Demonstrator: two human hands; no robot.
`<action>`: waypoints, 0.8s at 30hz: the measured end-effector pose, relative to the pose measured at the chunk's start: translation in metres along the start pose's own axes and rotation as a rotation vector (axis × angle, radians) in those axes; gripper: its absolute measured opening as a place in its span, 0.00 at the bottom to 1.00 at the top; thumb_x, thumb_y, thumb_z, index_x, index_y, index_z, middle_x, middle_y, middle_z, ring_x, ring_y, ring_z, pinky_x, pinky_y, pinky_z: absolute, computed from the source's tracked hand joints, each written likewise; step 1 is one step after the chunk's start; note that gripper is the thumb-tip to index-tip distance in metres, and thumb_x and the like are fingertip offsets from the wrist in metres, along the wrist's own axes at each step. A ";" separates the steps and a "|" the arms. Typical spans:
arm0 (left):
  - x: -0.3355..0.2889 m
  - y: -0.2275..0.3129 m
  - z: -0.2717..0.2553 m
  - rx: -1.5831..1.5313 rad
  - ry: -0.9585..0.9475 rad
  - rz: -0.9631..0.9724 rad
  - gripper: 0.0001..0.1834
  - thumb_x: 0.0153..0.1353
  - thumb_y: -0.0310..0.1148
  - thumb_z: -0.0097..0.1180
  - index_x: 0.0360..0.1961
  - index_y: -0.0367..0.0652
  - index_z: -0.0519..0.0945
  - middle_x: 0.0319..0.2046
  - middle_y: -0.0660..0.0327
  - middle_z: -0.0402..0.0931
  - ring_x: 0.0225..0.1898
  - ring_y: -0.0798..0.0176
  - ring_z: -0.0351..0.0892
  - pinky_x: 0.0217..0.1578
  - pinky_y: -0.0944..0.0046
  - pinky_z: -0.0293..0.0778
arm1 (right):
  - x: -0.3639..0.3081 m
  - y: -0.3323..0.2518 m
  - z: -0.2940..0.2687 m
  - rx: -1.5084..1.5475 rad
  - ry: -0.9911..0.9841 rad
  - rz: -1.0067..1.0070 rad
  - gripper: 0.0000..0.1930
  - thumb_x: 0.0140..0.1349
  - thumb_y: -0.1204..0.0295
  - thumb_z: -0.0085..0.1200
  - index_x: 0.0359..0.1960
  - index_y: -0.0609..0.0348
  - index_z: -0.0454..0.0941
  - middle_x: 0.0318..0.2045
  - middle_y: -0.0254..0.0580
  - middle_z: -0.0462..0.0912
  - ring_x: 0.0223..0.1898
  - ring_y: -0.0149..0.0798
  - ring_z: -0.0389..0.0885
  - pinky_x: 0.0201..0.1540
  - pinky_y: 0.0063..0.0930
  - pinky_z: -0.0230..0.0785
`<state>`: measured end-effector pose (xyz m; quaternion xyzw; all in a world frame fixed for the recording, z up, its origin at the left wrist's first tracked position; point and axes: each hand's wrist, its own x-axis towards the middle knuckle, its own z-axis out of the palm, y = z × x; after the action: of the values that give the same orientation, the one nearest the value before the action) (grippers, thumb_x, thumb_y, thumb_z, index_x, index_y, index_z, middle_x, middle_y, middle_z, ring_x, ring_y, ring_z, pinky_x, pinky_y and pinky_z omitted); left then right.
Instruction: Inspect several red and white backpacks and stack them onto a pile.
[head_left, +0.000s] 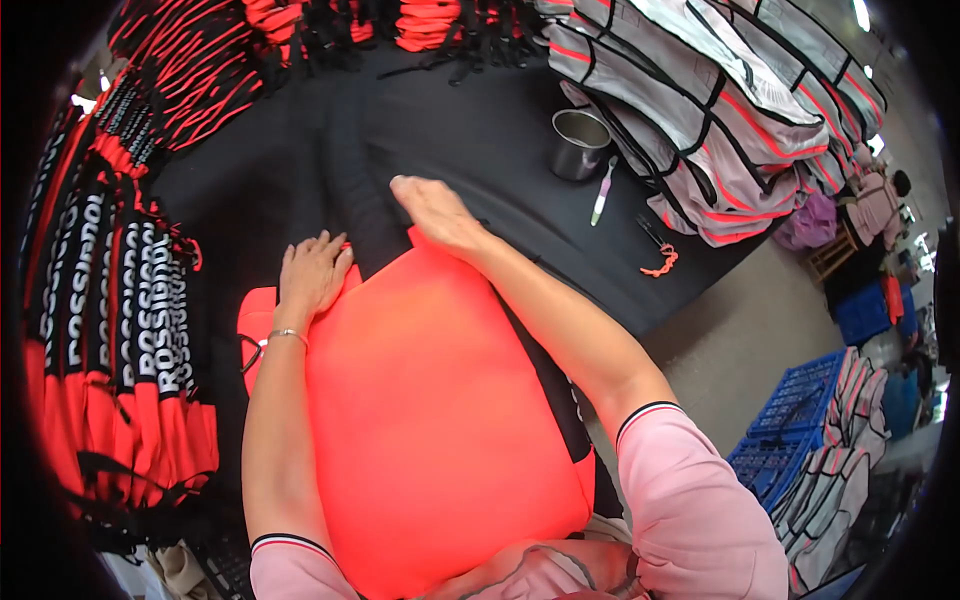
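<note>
— Where are your hands right now?

— Both lie flat on the work. My left hand (312,272) rests palm down on the far left corner of the bright orange fabric panel (420,420), fingers (325,243) spread and released, gripping nothing. A thin bracelet (287,334) sits on that wrist.

— And the right?

— My right hand (437,213) reaches a little farther, palm down where the orange panel's far edge meets the black fabric (470,130) that covers the table. Its fingers are stretched out and loose too, pressing rather than grasping.

— Where does the orange piece lie?

— Straight in front of me, between my forearms, running from my body up to my hands. A black strip (560,400) borders its right side.

— What else is around?

— On my left, a row of stacked orange and black pieces with white lettering (120,310). Across the far edge, more orange and black bundles (220,60). To the far right, a high stack of grey pieces with orange and black trim (720,110). Just beside that stack stand a metal cup (579,143) and a pale pen-like tool (603,190), with small black snips on an orange cord (658,250) nearer the table edge. Blue crates (790,430) sit on the floor to my right.
</note>
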<state>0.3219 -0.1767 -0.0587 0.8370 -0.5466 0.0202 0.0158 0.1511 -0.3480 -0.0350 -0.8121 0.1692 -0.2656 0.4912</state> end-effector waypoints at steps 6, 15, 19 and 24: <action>-0.006 -0.002 0.012 -0.158 0.222 -0.038 0.25 0.69 0.45 0.43 0.62 0.46 0.72 0.62 0.54 0.70 0.63 0.51 0.68 0.66 0.49 0.57 | -0.099 0.031 -0.106 -0.768 0.655 -0.059 0.12 0.62 0.67 0.54 0.42 0.59 0.82 0.38 0.51 0.84 0.42 0.54 0.80 0.48 0.45 0.72; -0.028 0.079 0.003 -0.438 0.394 0.163 0.33 0.64 0.49 0.54 0.65 0.40 0.68 0.67 0.44 0.61 0.68 0.41 0.59 0.66 0.48 0.56 | -0.199 0.107 -0.190 -1.345 0.476 0.392 0.19 0.68 0.66 0.47 0.57 0.64 0.72 0.48 0.51 0.78 0.49 0.54 0.76 0.50 0.46 0.71; -0.069 0.115 0.015 -0.484 0.451 0.087 0.35 0.62 0.52 0.56 0.65 0.41 0.68 0.67 0.46 0.60 0.67 0.39 0.58 0.66 0.47 0.55 | -0.200 0.080 -0.177 -1.266 0.366 0.414 0.17 0.65 0.71 0.50 0.54 0.64 0.74 0.47 0.52 0.77 0.49 0.56 0.77 0.48 0.45 0.72; -0.120 0.145 0.022 -0.262 0.442 0.126 0.33 0.61 0.48 0.59 0.62 0.41 0.71 0.62 0.54 0.68 0.54 0.54 0.70 0.55 0.54 0.62 | -0.200 0.050 -0.158 -0.812 0.483 0.204 0.12 0.58 0.78 0.56 0.44 0.66 0.80 0.35 0.55 0.78 0.40 0.56 0.79 0.45 0.43 0.71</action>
<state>0.1414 -0.1263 -0.0862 0.7675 -0.5787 0.1327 0.2417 -0.1042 -0.3761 -0.0731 -0.8326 0.4472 -0.3096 0.1045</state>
